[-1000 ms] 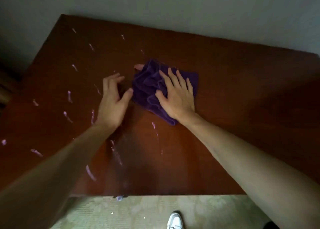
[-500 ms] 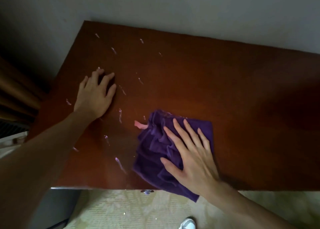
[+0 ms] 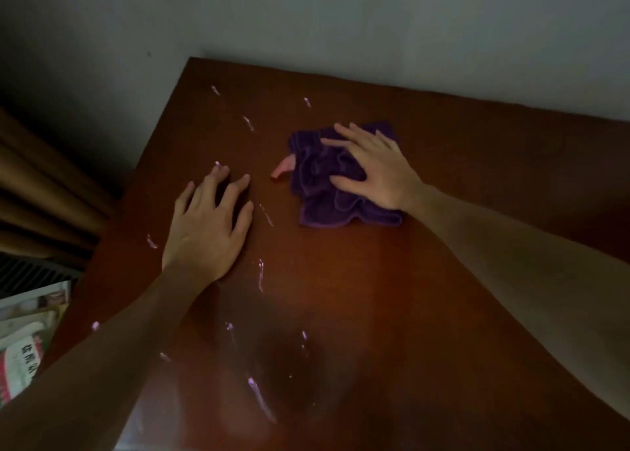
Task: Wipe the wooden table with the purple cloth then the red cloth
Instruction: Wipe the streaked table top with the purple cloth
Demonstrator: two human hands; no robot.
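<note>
Leftmost, brown curtain folds (image 3: 44,191) hang beside the glossy wooden table (image 3: 443,297), whose reddish surface carries pale streaks (image 3: 260,275). Left hand (image 3: 208,225) rests palm-down on bare wood, fingers spread, holding nothing. A small pink tab (image 3: 282,168) protrudes from the crumpled, plush purple cloth (image 3: 320,191) lying toward the far edge. Right hand (image 3: 378,167) presses flat on it, fingers splayed.

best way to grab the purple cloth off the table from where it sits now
Pinch the purple cloth at its bunched, ruffled folds on the left side, coming from above. The right hand lies flat on its right part, and the raised folds give fingers more to close on than the flat near edge against the wooden table.
</note>
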